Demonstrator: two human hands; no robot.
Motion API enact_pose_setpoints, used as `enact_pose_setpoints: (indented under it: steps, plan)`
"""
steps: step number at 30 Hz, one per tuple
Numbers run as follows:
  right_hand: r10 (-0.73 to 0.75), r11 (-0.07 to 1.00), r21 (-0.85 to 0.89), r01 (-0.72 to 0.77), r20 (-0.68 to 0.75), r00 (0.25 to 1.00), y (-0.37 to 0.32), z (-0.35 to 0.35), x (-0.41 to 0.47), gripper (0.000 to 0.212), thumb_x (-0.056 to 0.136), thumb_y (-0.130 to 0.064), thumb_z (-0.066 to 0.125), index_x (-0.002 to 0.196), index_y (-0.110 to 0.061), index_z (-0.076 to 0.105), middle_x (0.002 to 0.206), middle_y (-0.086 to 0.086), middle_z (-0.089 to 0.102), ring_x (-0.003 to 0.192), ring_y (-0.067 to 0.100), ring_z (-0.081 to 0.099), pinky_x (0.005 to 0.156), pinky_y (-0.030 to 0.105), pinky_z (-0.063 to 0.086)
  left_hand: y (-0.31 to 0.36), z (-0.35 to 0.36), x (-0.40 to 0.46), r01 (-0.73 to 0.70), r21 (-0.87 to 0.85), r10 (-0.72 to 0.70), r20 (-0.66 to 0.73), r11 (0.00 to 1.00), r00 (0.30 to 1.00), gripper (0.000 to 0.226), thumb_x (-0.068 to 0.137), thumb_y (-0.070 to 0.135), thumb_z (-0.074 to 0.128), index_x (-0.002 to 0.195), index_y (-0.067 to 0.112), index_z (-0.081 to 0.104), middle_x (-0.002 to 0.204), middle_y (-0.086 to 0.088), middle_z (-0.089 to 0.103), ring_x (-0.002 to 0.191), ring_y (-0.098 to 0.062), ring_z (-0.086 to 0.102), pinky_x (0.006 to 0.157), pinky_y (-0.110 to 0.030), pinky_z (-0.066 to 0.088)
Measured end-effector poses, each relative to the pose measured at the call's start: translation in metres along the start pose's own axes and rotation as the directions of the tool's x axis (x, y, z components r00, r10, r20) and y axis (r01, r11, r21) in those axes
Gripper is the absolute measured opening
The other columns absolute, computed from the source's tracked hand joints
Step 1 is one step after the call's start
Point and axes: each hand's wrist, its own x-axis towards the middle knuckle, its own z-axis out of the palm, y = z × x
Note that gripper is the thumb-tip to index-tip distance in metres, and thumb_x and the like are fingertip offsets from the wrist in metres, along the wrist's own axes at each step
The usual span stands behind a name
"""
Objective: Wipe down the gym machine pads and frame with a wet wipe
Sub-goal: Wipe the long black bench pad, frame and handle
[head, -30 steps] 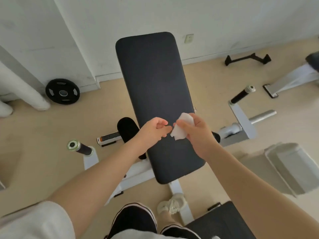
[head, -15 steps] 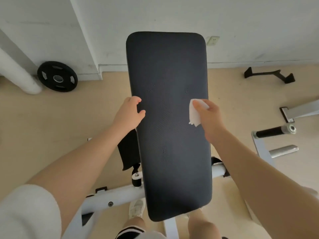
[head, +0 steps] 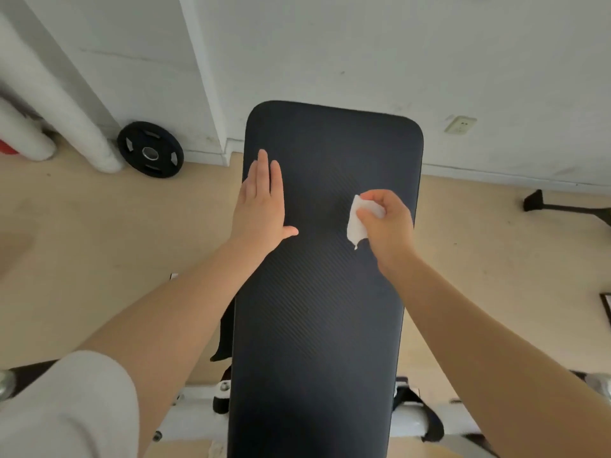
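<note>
1. Change of shape on the left: half a second ago the left hand [head: 261, 206] was loosely curled at the edge of the pad [head: 324, 292]; now it lies flat, fingers straight, pressing the pad's left side at ten o'clock.
2. The right hand [head: 386, 223] has swung inward from the right edge and sits over the pad at two o'clock.
3. It pinches the wet wipe [head: 357, 223], crumpled and hanging at its nine o'clock side; contact with the pad is unclear.
4. My read: pad braced, first wiping stroke imminent. The white frame [head: 195, 414], at six o'clock, looks untouched.
</note>
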Motion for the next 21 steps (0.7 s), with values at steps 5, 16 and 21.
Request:
enact_pose_setpoints:
  steps: [5,16,21]
  plan:
    - [-0.172,0.983,-0.064,0.173,0.011,0.985,-0.025,0.001,0.041,0.016,0.087,-0.01,0.05,0.092,-0.025,0.051,0.081,-0.016,0.051,0.07,0.0,0.049,0.05,0.006,0.039,0.001,-0.003,0.031,0.195,-0.014,-0.193,0.082,0.981,0.978,0.141,0.056,0.055,0.079,0.143,0.0,-0.017,0.153,-0.019,-0.02,0.143,-0.032,-0.011,0.116,-0.038,0.003]
    - [-0.616,0.629,-0.383,0.677,0.287,0.734,-0.082,0.109,0.113,0.024,0.091,-0.004,0.041,0.108,-0.005,0.058,0.109,0.01,0.054,0.098,0.024,0.049,0.078,0.031,0.037,-0.052,0.004,0.037,-0.078,-0.11,0.097,0.177,0.991,0.979,0.146,0.053,0.052,0.082,0.14,0.007,-0.026,0.148,-0.007,-0.035,0.138,-0.018,-0.025,0.11,-0.026,-0.008]
    - [-0.63,0.593,-0.377,0.711,0.332,0.702,-0.078,0.14,0.1,0.024,0.09,0.003,0.04,0.104,0.003,0.059,0.109,0.02,0.054,0.1,0.033,0.049,0.082,0.036,0.04,-0.057,0.012,0.033,-0.124,0.062,0.12,0.071,0.99,0.99,0.149,0.039,0.058,0.082,0.144,0.0,-0.006,0.152,-0.025,-0.003,0.141,-0.034,0.007,0.111,-0.038,0.009]
